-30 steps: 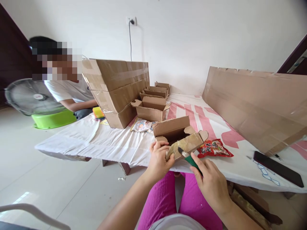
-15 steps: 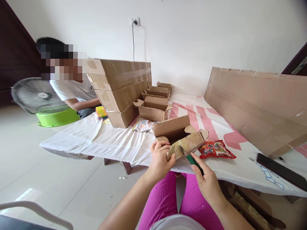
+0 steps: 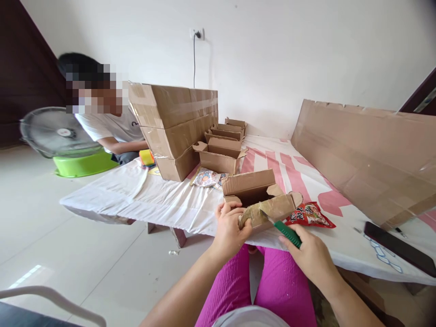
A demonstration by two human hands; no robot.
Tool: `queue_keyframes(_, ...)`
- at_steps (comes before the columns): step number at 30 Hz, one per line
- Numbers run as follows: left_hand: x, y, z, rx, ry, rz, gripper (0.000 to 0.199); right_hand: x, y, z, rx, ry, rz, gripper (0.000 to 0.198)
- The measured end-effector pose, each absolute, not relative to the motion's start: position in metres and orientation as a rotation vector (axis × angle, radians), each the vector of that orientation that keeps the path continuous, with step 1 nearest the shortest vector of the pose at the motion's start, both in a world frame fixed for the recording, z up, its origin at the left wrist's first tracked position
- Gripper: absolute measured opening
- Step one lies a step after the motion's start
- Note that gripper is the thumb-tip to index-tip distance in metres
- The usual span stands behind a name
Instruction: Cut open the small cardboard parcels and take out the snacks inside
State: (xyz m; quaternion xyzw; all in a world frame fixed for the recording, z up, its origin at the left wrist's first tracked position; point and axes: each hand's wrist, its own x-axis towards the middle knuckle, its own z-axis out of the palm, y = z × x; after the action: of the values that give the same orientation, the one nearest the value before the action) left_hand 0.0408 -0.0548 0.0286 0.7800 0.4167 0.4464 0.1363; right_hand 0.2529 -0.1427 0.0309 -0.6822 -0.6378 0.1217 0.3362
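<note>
My left hand (image 3: 230,228) is closed on the near left corner of an open cardboard box (image 3: 250,182) at the table's front edge. Shiny tape (image 3: 277,204) covers the box's near flap. In my right hand (image 3: 311,252) is a green-handled utility knife (image 3: 288,233), its blade tip at the taped flap. Whether the blade cuts into the tape I cannot tell. A red food packet (image 3: 316,215) lies just right of the box, partly hidden by it. Behind its left side rests a pale patterned packet (image 3: 206,178).
Several open boxes (image 3: 218,160) stand in a row behind, beside a stack of taped cartons (image 3: 173,109). A large cardboard panel (image 3: 364,154) leans at the right, near a black phone (image 3: 398,247). At the left sit another person (image 3: 112,129) and a fan (image 3: 63,131).
The knife and my right hand have moved right and slightly down, and the handle lies flatter. My left hand keeps its hold on the box. The whole view has shifted slightly.
</note>
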Motion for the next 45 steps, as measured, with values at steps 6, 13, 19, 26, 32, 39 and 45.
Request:
queue_keyframes(6,0.043,-0.06,0.032,2.175,1.292,1.241,0.015,0.257,-0.131,0.05,-1.705,-1.597,0.167,0.024)
queue_keyframes(13,0.053,-0.073,0.044,2.138,1.274,1.138,0.014,0.219,-0.093,0.064,-1.561,-1.766,-0.133,0.012)
queue_keyframes(19,0.051,-0.073,0.044,2.169,1.217,1.122,0.014,0.213,-0.079,0.07,-1.695,-1.964,-0.294,0.013)
queue_keyframes(26,0.054,-0.069,0.04,2.203,1.22,1.154,0.015,0.212,-0.073,0.082,-1.915,-1.953,-0.295,0.02)
queue_keyframes(32,0.052,-0.067,0.036,2.214,1.195,1.185,0.015,0.227,-0.064,0.086,-1.957,-1.868,-0.283,0.021)
queue_keyframes(39,0.04,-0.063,0.032,2.175,1.249,1.177,0.015,0.276,-0.058,0.091,-1.913,-1.653,-0.101,0.009)
queue_keyframes(45,0.038,-0.058,0.035,2.203,1.273,1.13,0.013,0.261,-0.081,0.088,-1.584,-1.739,0.124,0.014)
